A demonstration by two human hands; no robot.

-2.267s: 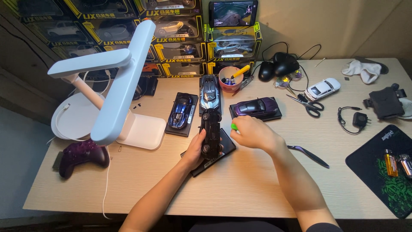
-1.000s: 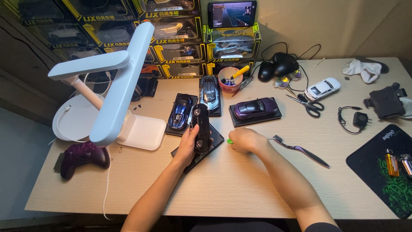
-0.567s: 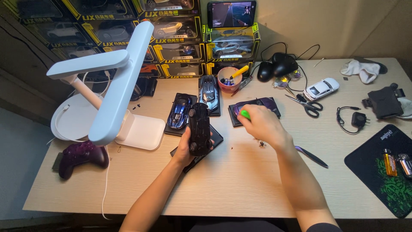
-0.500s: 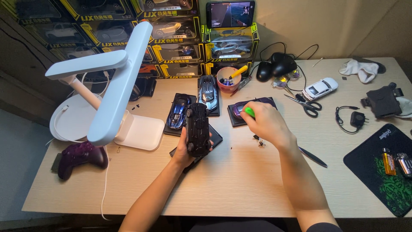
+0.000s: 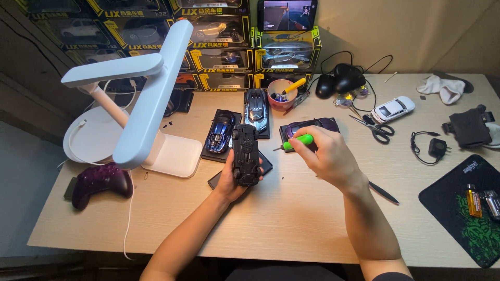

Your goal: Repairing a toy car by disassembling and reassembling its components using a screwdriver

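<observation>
My left hand (image 5: pixel 231 183) grips a black model car (image 5: pixel 246 154), turned so its underside faces me, above a black display base (image 5: pixel 263 167) on the wooden table. My right hand (image 5: pixel 327 156) holds a small green-handled screwdriver (image 5: pixel 295 141), its tip pointing left toward the car, a short gap away. A purple model car (image 5: pixel 312 125) lies partly hidden behind my right hand.
A white desk lamp (image 5: pixel 148 99) stands at left, a purple game controller (image 5: pixel 100 181) near it. Blue (image 5: pixel 220 130) and silver (image 5: pixel 256 106) model cars sit on bases. Boxed cars (image 5: pixel 219 31) line the back. Scissors (image 5: pixel 372 127), a white car (image 5: pixel 394 108), a black pen (image 5: pixel 383 192) and a mat (image 5: pixel 463 208) lie at right.
My left hand lifted the black car off its base and turned it underside up. My right hand drew back toward the purple car, then brought the screwdriver tip near the black car.
</observation>
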